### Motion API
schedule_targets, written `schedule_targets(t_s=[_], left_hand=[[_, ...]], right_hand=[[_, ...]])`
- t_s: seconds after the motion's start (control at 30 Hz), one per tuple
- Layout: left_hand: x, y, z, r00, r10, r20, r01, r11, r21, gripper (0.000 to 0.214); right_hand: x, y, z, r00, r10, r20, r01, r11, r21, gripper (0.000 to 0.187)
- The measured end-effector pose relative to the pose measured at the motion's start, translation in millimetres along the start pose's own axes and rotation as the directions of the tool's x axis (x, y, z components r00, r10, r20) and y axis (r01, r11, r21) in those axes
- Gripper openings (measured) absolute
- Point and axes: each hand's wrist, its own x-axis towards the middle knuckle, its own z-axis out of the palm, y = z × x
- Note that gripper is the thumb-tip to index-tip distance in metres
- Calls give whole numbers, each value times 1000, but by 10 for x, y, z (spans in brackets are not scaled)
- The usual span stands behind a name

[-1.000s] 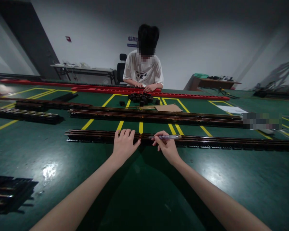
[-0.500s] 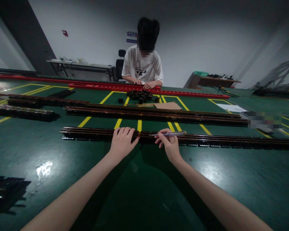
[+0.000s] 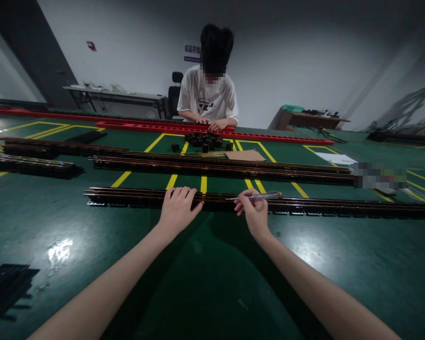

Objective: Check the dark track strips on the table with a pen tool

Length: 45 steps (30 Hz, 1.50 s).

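Hands first: left hand (image 3: 179,208) palm down, fingers slightly spread across the near rail (image 3: 127,198); right hand (image 3: 255,212) pinching a screwdriver-like tool (image 3: 269,196). Green table (image 3: 92,236), yellow-lined, carries everything. Near rail, long and dark, lies crosswise beneath both hands; second dark rail (image 3: 156,165) farther off. Brown card (image 3: 246,155) just beyond that. Tool held almost level, thin tip pointing left over near rail; tip contact cannot be told. Change over last second: right hand and tool shifted rightward along rail, left roughly in place, gap wider. Reading: working spot probably moving along rail, left hand likely steadying.
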Motion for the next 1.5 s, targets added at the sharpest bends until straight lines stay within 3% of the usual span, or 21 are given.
schedule_targets(t_s=[0.27, 0.5, 1.2, 1.5], left_hand=[[4, 1, 4, 1000, 0, 1, 0, 1000, -9, 44], [0, -2, -6, 1000, 13, -2, -13, 1000, 8, 44], [5, -11, -1, 1000, 21, 13, -21, 1000, -3, 46], [1, -45, 70, 982, 181, -53, -182, 983, -23, 40]], right_hand=[[27, 10, -32, 992, 39, -120, -24, 992, 121, 7], [47, 8, -35, 987, 42, -156, -21, 991, 133, 8], [49, 51, -86, 1000, -21, 22, 20, 999, 32, 9], [74, 65, -93, 999, 17, 44, -20, 996, 85, 10]])
